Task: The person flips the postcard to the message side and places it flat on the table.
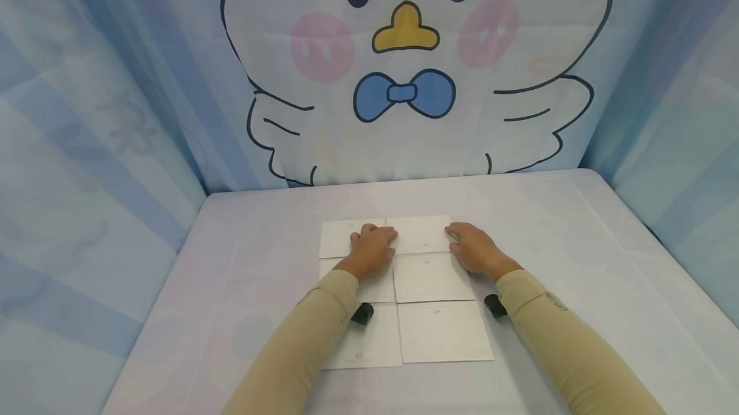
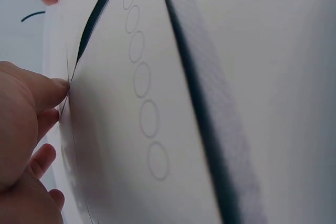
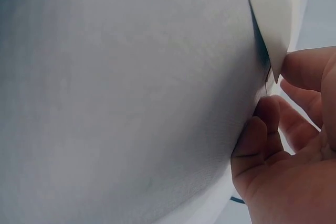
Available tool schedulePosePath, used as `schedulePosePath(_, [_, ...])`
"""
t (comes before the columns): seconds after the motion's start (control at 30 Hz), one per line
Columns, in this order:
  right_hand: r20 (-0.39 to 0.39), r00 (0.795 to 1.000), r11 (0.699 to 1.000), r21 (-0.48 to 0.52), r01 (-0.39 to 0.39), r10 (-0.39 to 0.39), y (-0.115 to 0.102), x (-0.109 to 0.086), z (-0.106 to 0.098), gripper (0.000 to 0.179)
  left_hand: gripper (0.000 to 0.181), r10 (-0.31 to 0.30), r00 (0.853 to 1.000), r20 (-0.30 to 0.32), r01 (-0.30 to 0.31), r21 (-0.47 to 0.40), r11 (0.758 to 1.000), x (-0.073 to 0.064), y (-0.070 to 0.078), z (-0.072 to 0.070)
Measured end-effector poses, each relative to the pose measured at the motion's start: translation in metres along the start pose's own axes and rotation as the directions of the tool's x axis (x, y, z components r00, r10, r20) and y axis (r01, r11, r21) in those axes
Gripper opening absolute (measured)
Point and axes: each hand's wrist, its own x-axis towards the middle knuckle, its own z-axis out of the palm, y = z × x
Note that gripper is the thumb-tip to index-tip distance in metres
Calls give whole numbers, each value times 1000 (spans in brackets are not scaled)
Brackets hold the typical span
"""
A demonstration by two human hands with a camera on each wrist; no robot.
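Several white cards lie flat in two columns and three rows. At the left edge of the far right card [image 1: 420, 234] is my left hand [image 1: 372, 249], reaching over the far left card [image 1: 333, 235]. In the left wrist view its thumb [image 2: 52, 90] touches the seam between cards, the other fingers loosely bent. On the opposite edge of that far right card, my right hand [image 1: 476, 249] touches with its fingertips. The right wrist view shows the thumb [image 3: 304, 68] against a card corner [image 3: 275, 56] and bent fingers resting on the cloth.
A pale cloth covers the table [image 1: 254, 261]. Behind stands a curtain with a cartoon bird [image 1: 404, 145], and blue-white curtains [image 1: 104, 177] flank both sides. The near right card [image 1: 444, 331] bears a small pencil mark. One card [image 2: 152, 66] has a row of drawn ovals.
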Motion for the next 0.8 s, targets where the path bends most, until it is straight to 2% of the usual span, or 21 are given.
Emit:
schedulePosePath(0.47, [-29, 998, 997, 65, -46, 48, 1, 0, -1, 45, 41, 24, 1000, -5, -24, -7, 1000, 0, -1, 4])
schedulePosePath(0.67, [-37, 998, 996, 69, -49, 51, 4, 1, -1, 45, 45, 58, 998, -22, -57, 46, 997, -2, 1, 4])
schedulePosePath(0.8, [-30, 998, 995, 74, -60, 62, 0, -3, -5, 45, 50, 56, 997, -50, -53, 59, 997, -7, 0, 2])
